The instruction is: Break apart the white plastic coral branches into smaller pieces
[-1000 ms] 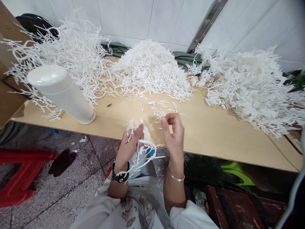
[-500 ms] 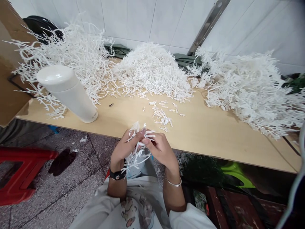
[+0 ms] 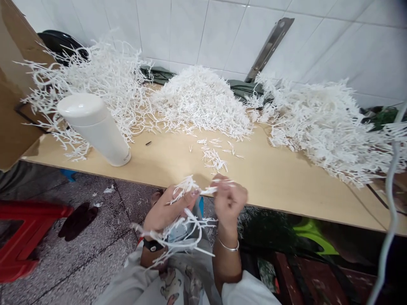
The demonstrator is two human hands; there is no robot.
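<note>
My left hand is closed on a white branching stem, whose loose arms hang below the fingers over my lap. Some white tips stick up above the thumb. My right hand, blurred, is closed on a white sprig just to the right of my left fingers. Small white pieces lie on the table beyond the hands. Behind them stands a heap of short white pieces.
A white bottle stands at the left, before a tangle of white branches. Another white heap lies at the right. A cardboard box borders the left side; a pale cable hangs at the right. A red stool is on the floor.
My right hand has pulled away to the right from my left hand, with a sprig in its fingers. The stem in my left hand now spreads wider. The view has shifted slightly.
</note>
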